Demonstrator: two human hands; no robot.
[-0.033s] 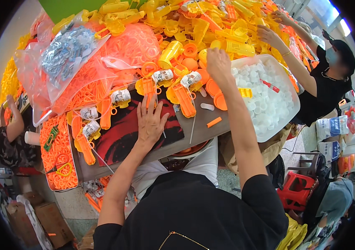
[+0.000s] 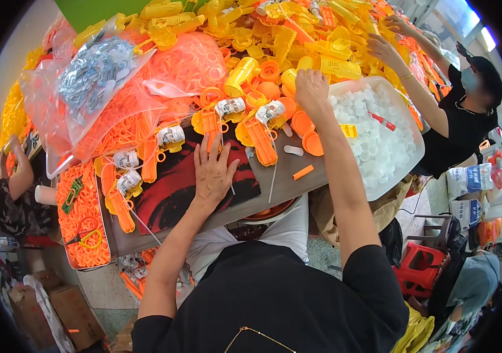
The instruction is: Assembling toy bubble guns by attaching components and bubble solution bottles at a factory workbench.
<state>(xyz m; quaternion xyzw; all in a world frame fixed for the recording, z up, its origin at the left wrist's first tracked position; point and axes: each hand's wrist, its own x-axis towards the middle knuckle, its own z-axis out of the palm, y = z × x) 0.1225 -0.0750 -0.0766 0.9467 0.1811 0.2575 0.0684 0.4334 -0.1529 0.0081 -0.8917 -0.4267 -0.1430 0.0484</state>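
My left hand (image 2: pixel 212 175) lies flat, fingers spread, on a black and red mat (image 2: pixel 171 182). Its fingertips are beside the orange handle of a toy gun assembly (image 2: pixel 211 125) with a white printed motor part. Another such toy gun (image 2: pixel 261 141) is to its right, and several more stand at the left. My right hand (image 2: pixel 313 94) reaches to the front of the heap, next to a yellow cylindrical shell (image 2: pixel 290 80). Its fingers are curled down, and what they hold, if anything, is hidden. Orange round caps (image 2: pixel 303 122) lie just below it.
A white tub (image 2: pixel 416 154) of translucent caps stands at right, a red-handled tool (image 2: pixel 383 121) on top. Yellow shells (image 2: pixel 339 66) heap up behind. At left are a tray of orange rings (image 2: pixel 86 206) and a clear bag of grey pieces (image 2: pixel 99 65). A co-worker's hand (image 2: pixel 384 50) reaches in from the right.
My right hand has shifted slightly right and toward me, beside the yellow shell. My left hand stays put. The co-worker's nearer hand has moved a little.
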